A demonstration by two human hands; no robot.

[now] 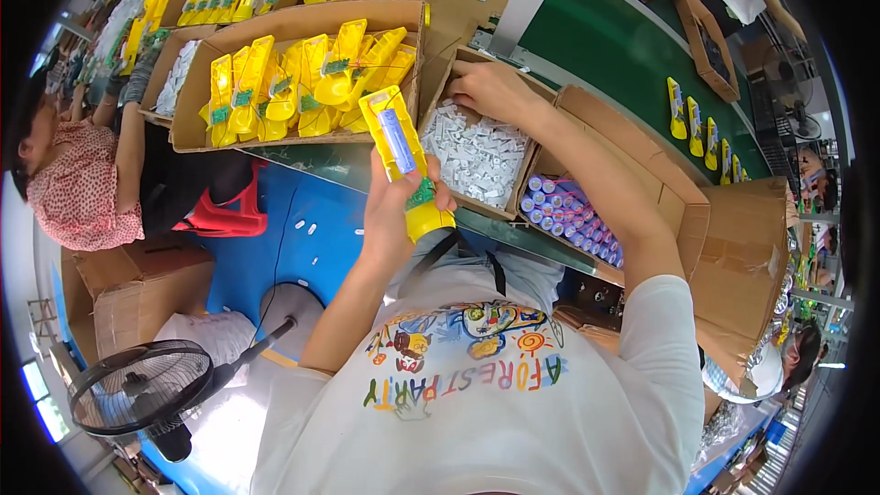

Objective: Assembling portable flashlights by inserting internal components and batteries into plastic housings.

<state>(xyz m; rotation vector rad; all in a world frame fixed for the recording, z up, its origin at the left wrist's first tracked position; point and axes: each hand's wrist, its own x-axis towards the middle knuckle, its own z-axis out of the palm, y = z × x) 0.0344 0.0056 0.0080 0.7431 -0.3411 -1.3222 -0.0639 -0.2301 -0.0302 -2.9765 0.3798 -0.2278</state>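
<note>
My left hand (396, 206) is closed round a yellow plastic housing (423, 220), tilted in front of my body. A blue-purple cylindrical battery (396, 140) lies in its open side, with a green circuit board (422, 192) below it, partly behind my fingers. My right hand (495, 92) reaches into a cardboard box (501, 213) of small white plastic parts (477, 156). Its fingers are curled at the far left corner of the box; whatever they pinch is hidden.
A carton (302, 139) of wired yellow housings stands at left. Purple batteries (568, 215) fill a box at right. Yellow housings (697, 128) line the green conveyor (596, 37). A co-worker (87, 174) sits at far left; a black fan (142, 390) stands near left.
</note>
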